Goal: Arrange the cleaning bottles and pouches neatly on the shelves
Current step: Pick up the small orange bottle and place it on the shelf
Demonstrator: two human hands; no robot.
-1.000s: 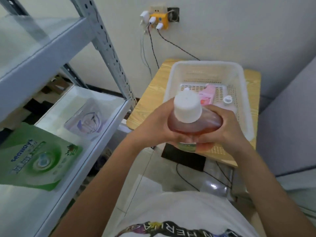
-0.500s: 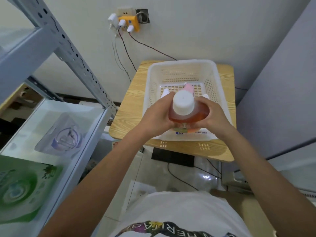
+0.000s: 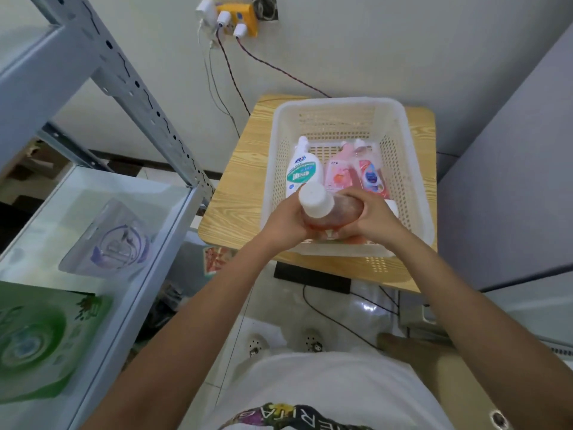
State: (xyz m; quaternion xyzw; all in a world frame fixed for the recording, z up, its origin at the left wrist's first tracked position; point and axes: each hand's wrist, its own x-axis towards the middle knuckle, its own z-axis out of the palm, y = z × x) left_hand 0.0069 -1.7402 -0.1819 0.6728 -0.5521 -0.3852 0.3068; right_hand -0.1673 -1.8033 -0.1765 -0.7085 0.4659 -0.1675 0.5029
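My left hand (image 3: pixel 285 221) and right hand (image 3: pixel 375 218) grasp the amber bottle (image 3: pixel 335 217) above the near rim of the basket (image 3: pixel 338 103).
Fingers of both curl around its body, the white cap (image 3: pixel 314 200) toward me. At 12 o'clock three bottles (image 3: pixel 339 175) lie in the basket, its far half free. At 9 o'clock the shelf (image 3: pixel 173 212) carries a purple pouch (image 3: pixel 117 243) and a green pouch (image 3: pixel 37 339). I cannot read the labels.

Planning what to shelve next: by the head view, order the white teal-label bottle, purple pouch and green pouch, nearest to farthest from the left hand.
From the left hand:
1. White teal-label bottle, in the basket just beyond it.
2. Purple pouch, on the shelf to the left.
3. Green pouch, farther left along that shelf.
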